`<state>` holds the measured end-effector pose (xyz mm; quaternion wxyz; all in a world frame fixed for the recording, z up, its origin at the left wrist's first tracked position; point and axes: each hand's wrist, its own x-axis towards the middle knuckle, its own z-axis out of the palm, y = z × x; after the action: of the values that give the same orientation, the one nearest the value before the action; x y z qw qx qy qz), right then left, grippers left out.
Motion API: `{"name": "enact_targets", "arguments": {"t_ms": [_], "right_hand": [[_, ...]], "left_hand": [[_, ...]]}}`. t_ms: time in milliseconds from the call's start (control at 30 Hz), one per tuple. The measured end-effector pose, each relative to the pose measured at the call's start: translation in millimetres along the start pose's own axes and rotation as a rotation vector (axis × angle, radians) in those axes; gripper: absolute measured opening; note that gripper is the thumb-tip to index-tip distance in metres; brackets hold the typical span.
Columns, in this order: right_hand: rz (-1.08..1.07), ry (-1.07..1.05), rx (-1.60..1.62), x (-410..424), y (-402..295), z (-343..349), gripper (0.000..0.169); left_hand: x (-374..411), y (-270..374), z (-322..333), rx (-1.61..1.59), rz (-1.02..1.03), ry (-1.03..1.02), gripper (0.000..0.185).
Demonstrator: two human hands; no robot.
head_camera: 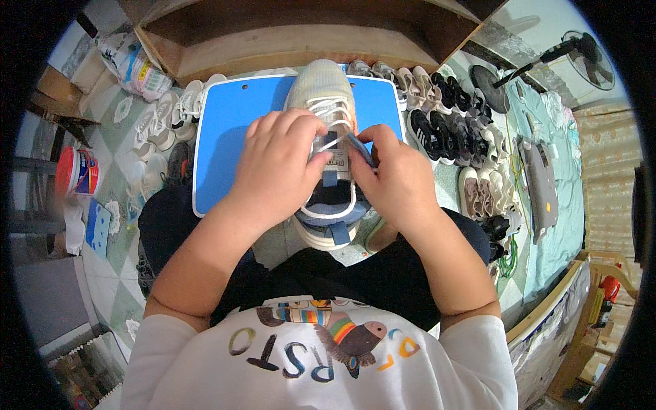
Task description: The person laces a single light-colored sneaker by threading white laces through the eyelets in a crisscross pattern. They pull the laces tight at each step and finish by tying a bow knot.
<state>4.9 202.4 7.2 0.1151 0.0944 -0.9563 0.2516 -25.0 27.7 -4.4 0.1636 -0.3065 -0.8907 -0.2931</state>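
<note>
A pale sneaker with dark blue trim lies toe-away on a blue board with a white rim. White shoelace crosses its upper part, and a loop hangs round the heel opening. My left hand curls over the sneaker's left side, its thumb beside the tongue. Between finger and thumb, my right hand pinches the blue eyelet edge on the right side. A stretch of lace runs across the tongue between both hands. What lies under the left fingers is hidden.
Rows of shoes stand at the right, more sneakers at the left. A wooden cabinet is beyond the board. Also around are a red-lidded bucket, a pedestal fan and a pale green sheet.
</note>
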Motion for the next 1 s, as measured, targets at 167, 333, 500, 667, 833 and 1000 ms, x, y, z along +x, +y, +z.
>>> {"name": "enact_targets", "arguments": {"t_ms": [167,333,500,667,833,1000], "right_hand": [[-0.028,0.070,-0.039,-2.5,5.9,7.1,0.020],[-0.011,0.098,-0.007,-3.8,8.0,10.5,0.019],[0.032,0.075,0.008,-4.2,7.6,10.0,0.019],[0.048,0.051,-0.063,-3.8,6.5,8.6,0.018],[0.065,0.014,-0.125,-4.6,1.0,6.6,0.017],[0.043,0.005,-0.111,-2.8,7.0,8.3,0.018]], "left_hand": [[5.1,2.6,-7.3,0.087,0.030,-0.126,0.012],[5.1,-5.3,1.9,-0.123,0.101,-0.041,0.010],[4.2,-13.4,8.6,-0.484,0.018,-0.099,0.007],[0.8,-10.0,17.7,-1.302,-0.249,-0.050,0.008],[-2.7,-27.9,16.9,-1.754,-0.292,0.006,0.010],[4.3,-24.2,-5.9,-1.719,-0.304,0.221,0.011]]}}
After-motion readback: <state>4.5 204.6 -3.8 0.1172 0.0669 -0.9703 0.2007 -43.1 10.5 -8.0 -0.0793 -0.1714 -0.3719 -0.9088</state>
